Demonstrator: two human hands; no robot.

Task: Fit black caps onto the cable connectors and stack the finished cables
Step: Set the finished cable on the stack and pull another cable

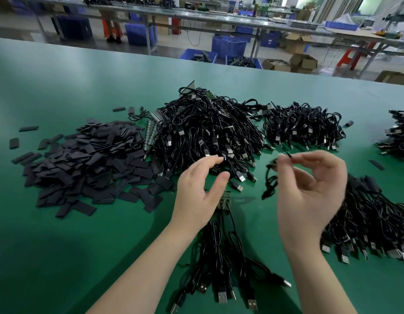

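Several cable heaps (pixel 210 128) I see across green table (pixel 83 82), black caps (pixel 83 164) piled left, left hand (pixel 199 191) spread, right hand (pixel 309 191) pinching blurred cable (pixel 270 177), blue crates (pixel 229 45) on far floor.

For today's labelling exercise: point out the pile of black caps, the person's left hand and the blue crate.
pile of black caps (pixel 83 168), head view, pile's middle.
left hand (pixel 199 196), head view, palm.
blue crate (pixel 229 46), head view, front wall.

Flat black caps (pixel 83 164) lie heaped at left beside a tall tangled mound of black USB cables (pixel 207 132), with smaller cable piles (pixel 305 126) at right and several cables (pixel 221 266) laid straight near the front.
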